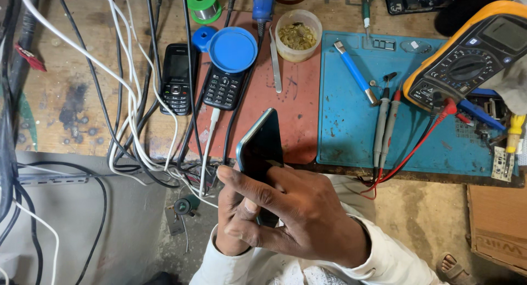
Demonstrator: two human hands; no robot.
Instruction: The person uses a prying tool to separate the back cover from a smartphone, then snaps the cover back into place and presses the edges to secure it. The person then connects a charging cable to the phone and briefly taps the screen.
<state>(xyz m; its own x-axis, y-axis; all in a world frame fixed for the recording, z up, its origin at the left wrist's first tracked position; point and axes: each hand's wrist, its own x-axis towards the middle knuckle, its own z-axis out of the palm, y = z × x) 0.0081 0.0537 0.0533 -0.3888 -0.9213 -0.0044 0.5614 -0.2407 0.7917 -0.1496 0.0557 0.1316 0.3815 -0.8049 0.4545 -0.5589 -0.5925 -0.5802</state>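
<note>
A dark smartphone (261,148) with a teal edge is held upright, just in front of the workbench's near edge. My right hand (296,213) wraps around its lower half, with the index finger stretched across the glass. My left hand (229,243) lies mostly hidden under the right one and cups the phone's bottom from the left. White sleeves cover both wrists.
On the bench lie two black keypad phones (175,79) (224,88), a blue lid (233,49), tweezers (275,63), a plastic cup of scraps (297,35) and a blue mat (351,120). A yellow multimeter (472,57) with red and black probes sits at the right. White and black cables (129,98) hang at the left.
</note>
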